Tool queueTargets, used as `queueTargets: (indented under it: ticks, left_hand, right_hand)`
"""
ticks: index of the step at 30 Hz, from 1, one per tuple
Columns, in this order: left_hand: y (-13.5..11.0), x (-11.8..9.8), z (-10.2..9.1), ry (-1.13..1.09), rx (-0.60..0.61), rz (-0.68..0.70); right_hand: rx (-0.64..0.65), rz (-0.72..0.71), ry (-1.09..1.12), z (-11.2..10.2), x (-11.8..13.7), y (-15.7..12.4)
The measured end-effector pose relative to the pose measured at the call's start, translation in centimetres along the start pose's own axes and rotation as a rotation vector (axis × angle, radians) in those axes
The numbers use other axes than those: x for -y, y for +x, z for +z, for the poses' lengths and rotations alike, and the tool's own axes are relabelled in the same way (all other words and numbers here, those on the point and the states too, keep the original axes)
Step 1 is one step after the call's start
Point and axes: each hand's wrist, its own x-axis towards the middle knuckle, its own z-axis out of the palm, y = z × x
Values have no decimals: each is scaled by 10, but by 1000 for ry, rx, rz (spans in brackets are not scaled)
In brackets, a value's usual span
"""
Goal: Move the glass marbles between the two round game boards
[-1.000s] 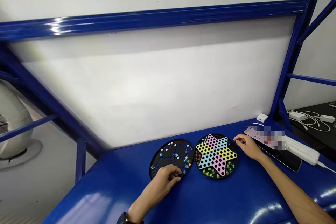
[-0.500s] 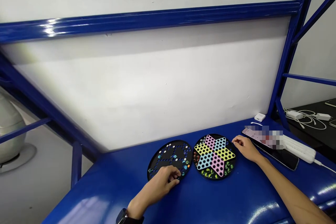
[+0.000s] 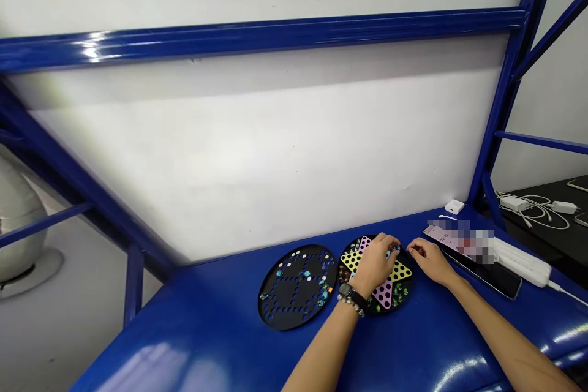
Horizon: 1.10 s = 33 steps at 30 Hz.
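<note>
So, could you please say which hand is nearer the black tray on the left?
Left: the left hand is over the star board, right of the black tray; the right hand is farther right, beside that board.

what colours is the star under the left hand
The star is pink, yellow and light blue with dark holes, partly hidden; see the head view.

Workshop-like space, blue metal frame, blue bench, scuffed wall

Blue table (glossy): black board, star board, phone, power strip.
</note>
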Motion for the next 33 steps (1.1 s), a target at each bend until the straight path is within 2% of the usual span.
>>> queueTargets:
  ticks: [2, 5, 9, 12, 14, 17, 19, 21, 23, 25, 30, 33]
  left_hand:
    - [9, 3, 18, 24, 31, 10]
    - [12, 5, 32, 74, 71, 6]
    - [1, 1, 29, 105, 103, 18]
    - [-16, 3, 5, 88, 81, 16]
    - [-32, 12, -21, 53, 0, -17]
    - [-61, 42, -67, 36, -160, -150]
    - [-83, 66, -96, 84, -194, -291]
    - [-104, 87, -117, 131, -81, -386]
    - [-123, 99, -128, 142, 26, -429]
    - [-136, 105, -131, 138, 56, -440]
    - [-148, 105, -131, 182, -81, -486]
    - [-146, 107, -136, 191, -75, -517]
  right_hand:
    - [2, -16, -1, 0, -1, 1]
    - [27, -31, -12, 0, -2, 1]
    - [40, -43, -36, 0, -1, 0]
    - [44, -16, -27, 0, 1, -1]
    - [47, 0, -16, 0, 2, -1]
    - [48, 1, -14, -1, 4, -1]
    - [49, 1, -16, 0, 5, -1]
    - [46, 4, -15, 1, 5, -1]
    - [37, -1, -15, 2, 4, -2]
    - [29, -14, -21, 2, 3, -3]
    - [32, -10, -24, 3, 3, -4]
    - [39, -5, -31, 3, 4, -4]
